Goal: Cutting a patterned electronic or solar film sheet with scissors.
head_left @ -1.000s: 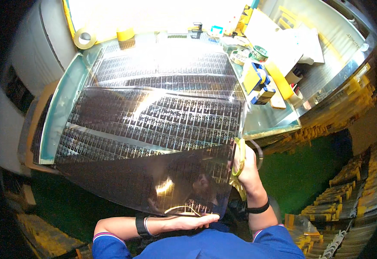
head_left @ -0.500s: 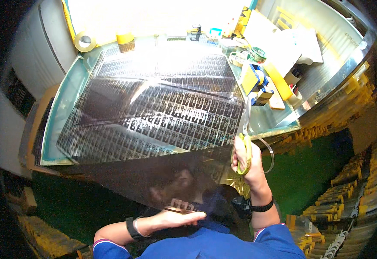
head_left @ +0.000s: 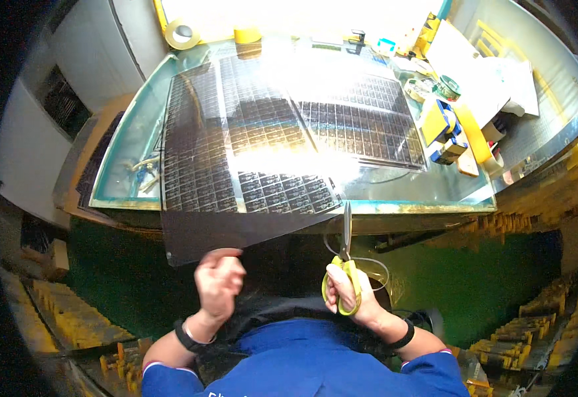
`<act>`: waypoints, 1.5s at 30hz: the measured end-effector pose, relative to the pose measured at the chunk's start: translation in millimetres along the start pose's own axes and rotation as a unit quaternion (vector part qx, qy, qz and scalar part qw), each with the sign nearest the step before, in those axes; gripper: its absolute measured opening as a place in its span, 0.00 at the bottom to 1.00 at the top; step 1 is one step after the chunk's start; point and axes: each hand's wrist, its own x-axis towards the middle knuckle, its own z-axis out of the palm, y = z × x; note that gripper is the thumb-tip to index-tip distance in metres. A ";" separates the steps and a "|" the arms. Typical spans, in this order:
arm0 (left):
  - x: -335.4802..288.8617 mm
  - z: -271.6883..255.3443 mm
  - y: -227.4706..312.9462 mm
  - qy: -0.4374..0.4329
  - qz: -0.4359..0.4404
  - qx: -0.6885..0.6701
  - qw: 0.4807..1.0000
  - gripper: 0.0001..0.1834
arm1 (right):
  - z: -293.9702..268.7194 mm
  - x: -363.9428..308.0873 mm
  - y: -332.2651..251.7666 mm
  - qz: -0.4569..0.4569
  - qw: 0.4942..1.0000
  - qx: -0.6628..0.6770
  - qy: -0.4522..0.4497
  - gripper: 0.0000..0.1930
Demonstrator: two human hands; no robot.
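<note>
The right hand (head_left: 355, 291) is closed around the handles of the scissors (head_left: 346, 257), which are yellow-green. The blades are together, or almost together, and they point away from the person, toward the front edge of the desk (head_left: 447, 188). I cannot tell whether their tip touches this edge.

The left hand (head_left: 220, 283) is raised, with its fingers bent inward in a loose curl. It is a little blurred and is just beside the lower edge of the dark film sheet (head_left: 199, 185); I cannot tell whether the fingers touch or pinch it.

This sheet, with rows of small printed shapes, lies on the left and middle part of the desk, and its near part hangs beyond the front edge. To its right, another dark patterned sheet (head_left: 375, 126) lies flat.

At the right side of the desk there is a blue and yellow tape dispenser (head_left: 444, 132), with a green roll (head_left: 446, 87) behind it. Near the far left corner stands a tan tape roll (head_left: 181, 44), and a yellow roll (head_left: 248, 33) is beside it.
</note>
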 end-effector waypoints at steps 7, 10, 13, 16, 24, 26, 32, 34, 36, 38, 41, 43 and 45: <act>35.0 103.9 -11.8 -0.156 -0.158 -0.113 0.969 0.14 | 11.0 -10.0 -3.8 0.019 1.000 0.005 -0.017 0.14; 41.3 118.4 -14.2 -0.128 -0.184 -0.081 0.971 0.10 | 8.6 -12.5 -6.1 0.003 1.000 0.013 -0.028 0.14; 40.3 126.1 -15.9 -0.127 -0.150 -0.066 0.978 0.10 | 4.9 -6.3 -1.1 -0.076 0.994 0.061 -0.040 0.15; 32.1 133.8 -10.5 -0.110 -0.159 -0.021 0.981 0.10 | 9.7 4.1 1.1 -0.097 0.989 0.113 -0.011 0.15; 23.1 131.7 -8.0 -0.138 -0.235 0.002 0.962 0.11 | 19.6 14.2 0.9 -0.192 0.980 0.040 0.033 0.15; 22.6 132.5 -10.0 -0.143 -0.218 -0.006 0.965 0.11 | 20.6 14.4 -0.4 -0.191 0.980 0.038 0.034 0.14; 19.1 139.5 -5.1 -0.147 -0.189 -0.019 0.971 0.11 | 21.2 14.9 3.1 -0.210 0.976 0.022 0.052 0.15; 19.1 138.6 -5.9 -0.143 -0.180 -0.027 0.973 0.11 | 21.6 12.5 -0.6 -0.209 0.976 0.014 0.057 0.16; 21.8 132.6 -8.2 -0.170 -0.224 0.002 0.960 0.11 | 21.4 5.4 -10.1 -0.207 0.975 -0.068 0.050 0.17; 23.4 128.0 -2.6 -0.192 -0.243 0.001 0.951 0.12 | 19.5 10.7 0.8 -0.196 0.980 -0.006 0.039 0.17; 25.3 125.1 -0.5 -0.201 -0.290 -0.008 0.935 0.13 | 16.5 8.4 8.1 -0.162 0.980 0.113 0.008 0.17; 27.5 115.2 0.3 -0.219 -0.328 -0.066 0.916 0.12 | 14.8 3.1 7.5 -0.111 0.975 0.190 -0.028 0.17; 26.6 110.2 -5.0 -0.191 -0.253 -0.049 0.947 0.10 | 8.7 -1.7 5.6 -0.096 0.978 0.173 -0.069 0.17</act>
